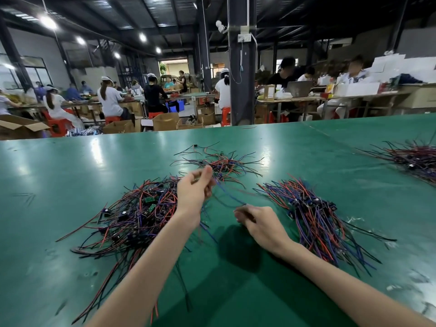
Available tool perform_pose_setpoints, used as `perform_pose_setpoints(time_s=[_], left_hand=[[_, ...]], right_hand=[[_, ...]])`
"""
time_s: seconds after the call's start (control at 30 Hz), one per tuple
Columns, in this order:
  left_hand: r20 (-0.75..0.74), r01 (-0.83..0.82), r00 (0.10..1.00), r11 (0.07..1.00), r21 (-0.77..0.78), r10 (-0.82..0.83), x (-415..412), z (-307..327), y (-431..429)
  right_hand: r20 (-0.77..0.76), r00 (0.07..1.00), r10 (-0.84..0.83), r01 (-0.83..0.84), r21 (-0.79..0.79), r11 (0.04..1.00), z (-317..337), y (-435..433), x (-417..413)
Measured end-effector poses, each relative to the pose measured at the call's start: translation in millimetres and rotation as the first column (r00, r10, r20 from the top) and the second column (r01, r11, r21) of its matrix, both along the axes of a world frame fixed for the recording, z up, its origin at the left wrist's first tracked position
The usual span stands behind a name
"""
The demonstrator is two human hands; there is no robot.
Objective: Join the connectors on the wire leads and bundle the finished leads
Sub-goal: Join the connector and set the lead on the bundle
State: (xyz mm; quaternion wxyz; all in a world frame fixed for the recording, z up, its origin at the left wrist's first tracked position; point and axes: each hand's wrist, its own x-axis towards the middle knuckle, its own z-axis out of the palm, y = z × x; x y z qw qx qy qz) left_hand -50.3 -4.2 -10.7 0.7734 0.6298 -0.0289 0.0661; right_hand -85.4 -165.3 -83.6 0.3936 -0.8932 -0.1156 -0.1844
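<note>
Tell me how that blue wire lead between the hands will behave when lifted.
Likely floppy: the blue wire lead curves between the left hand and right hand. Probably light, being thin. May snag on the tangled pile.

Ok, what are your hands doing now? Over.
Left hand pinching blue lead. Right hand gripping its other end. Left pile, right pile alongside; nothing blocking.

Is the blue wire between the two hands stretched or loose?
Nearly stretched: the blue wire runs almost straight from the left hand to the right hand, and both pinch it.
</note>
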Motion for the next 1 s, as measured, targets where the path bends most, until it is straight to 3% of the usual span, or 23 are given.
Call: perform_pose_setpoints(time_s=[0.1, 0.17, 0.33, 0.43, 0.53, 0.63, 0.8, 1.0], left_hand=[[-0.103, 0.036, 0.994, 0.999, -0.024, -0.038, -1, -28, -11], [-0.150, 0.070, 0.985, 0.995, -0.070, -0.080, -3, -37, -13], [-0.290, 0.132, 0.938, 0.970, -0.205, -0.189, -9, -43, -16], [-0.308, 0.174, 0.924, 0.967, -0.185, -0.225, -10, -43, -16], [-0.298, 0.258, 0.904, 0.947, -0.190, -0.306, -14, -46, -17], [-0.296, 0.326, 0.880, 0.926, -0.192, -0.372, -18, -46, -17], [-0.294, 0.388, 0.841, 0.885, -0.257, -0.454, -25, -44, -20], [-0.342, 0.475, 0.764, 0.836, -0.275, -0.547, -28, -40, -18]], right_hand=[[-0.112, 0.977, 0.182, -0.128, 0.376, 0.918, 5, -5, -7], [-0.142, 0.959, 0.245, -0.146, 0.491, 0.859, 9, -5, -9], [-0.095, 0.936, 0.338, -0.258, 0.464, 0.847, 21, -9, -14], [-0.038, 0.962, 0.272, -0.249, 0.289, 0.924, 24, -11, -16], [0.122, 0.968, 0.219, -0.227, 0.060, 0.972, 22, -9, -18], [0.244, 0.952, 0.185, -0.187, -0.013, 0.982, 22, -11, -16], [0.219, 0.963, 0.157, -0.180, 0.093, 0.979, 21, -14, -14], [0.024, 0.985, 0.173, -0.160, 0.519, 0.839, 25, -10, -13]])
